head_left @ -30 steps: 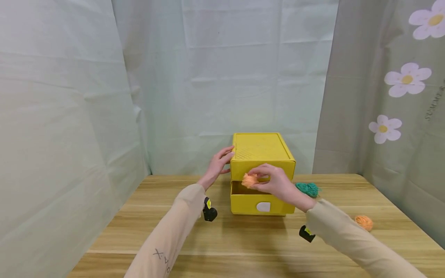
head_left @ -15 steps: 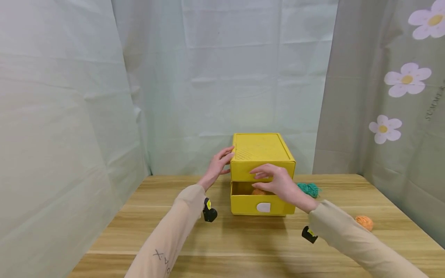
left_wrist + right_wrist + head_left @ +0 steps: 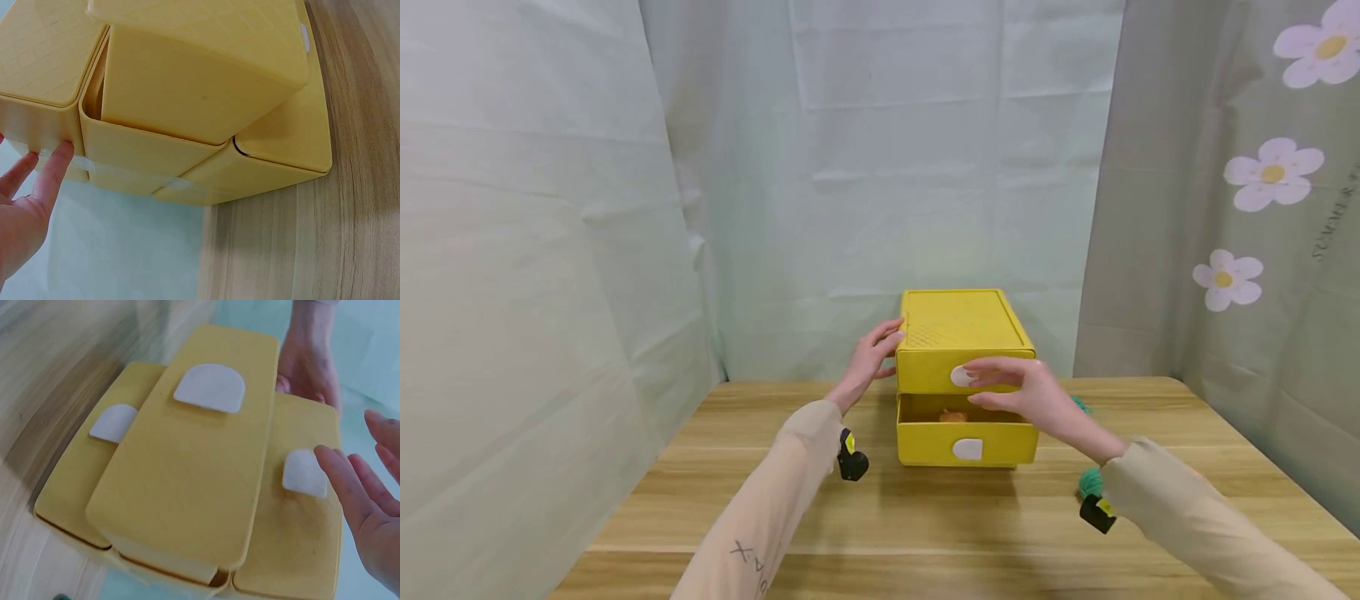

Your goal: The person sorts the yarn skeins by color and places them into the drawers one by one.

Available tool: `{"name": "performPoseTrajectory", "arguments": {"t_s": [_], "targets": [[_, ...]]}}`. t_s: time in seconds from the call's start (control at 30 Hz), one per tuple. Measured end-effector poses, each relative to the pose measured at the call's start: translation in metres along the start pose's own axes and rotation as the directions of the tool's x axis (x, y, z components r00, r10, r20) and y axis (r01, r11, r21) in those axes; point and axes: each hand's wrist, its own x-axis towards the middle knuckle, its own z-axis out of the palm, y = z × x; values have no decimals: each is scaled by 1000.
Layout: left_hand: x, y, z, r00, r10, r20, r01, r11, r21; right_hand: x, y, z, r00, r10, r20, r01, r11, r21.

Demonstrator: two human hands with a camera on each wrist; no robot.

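A yellow drawer cabinet (image 3: 962, 321) has its middle drawer (image 3: 925, 444) pulled out, as both wrist views also show. Inside that drawer lies an orange yarn ball (image 3: 953, 416), its top showing over the front panel. My left hand (image 3: 868, 358) rests its extended fingers against the cabinet's left side; in the left wrist view the fingertips (image 3: 62, 150) touch the top tier. Above the drawer's right part hovers my right hand (image 3: 1030, 396), fingers loosely bent and thumb apart, holding nothing. In the right wrist view its fingers overlap the top drawer's white handle (image 3: 304, 472).
Teal yarn (image 3: 1081, 404) peeks out behind the right wrist, and another teal yarn ball (image 3: 1090, 483) sits beside the right sleeve on the wooden table (image 3: 737, 500). Pale curtains (image 3: 880, 167) hang close behind and at the sides.
My right hand released the orange yarn ball into the middle drawer and drew back to the right. A teal ball came into sight by the right sleeve. My left hand stayed put.
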Motion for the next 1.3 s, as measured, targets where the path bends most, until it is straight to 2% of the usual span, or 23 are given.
{"name": "performPoseTrajectory", "arguments": {"t_s": [0.13,0.37,0.6,0.73,0.87,1.3], "targets": [[5,-8,0,999,8,-32,-7,1000,13,-7,-1,-10,999,33,0,-33,999,40],[5,-9,-1,999,2,-49,-1,1000,14,-19,-5,-28,996,91,-9,-90,992,88],[5,-9,1,999,-2,-47,3,1000,9,-32,-8,-52,992,114,-62,-111,993,50],[4,-10,3,999,-5,-49,6,1000,20,-39,-5,-62,984,155,-84,-152,988,39],[3,-11,3,998,0,-61,2,999,37,-47,0,-71,979,188,-78,-188,982,11],[5,-7,3,998,4,-63,-3,1000,28,-74,15,-108,975,218,-47,-220,975,-34]]}}
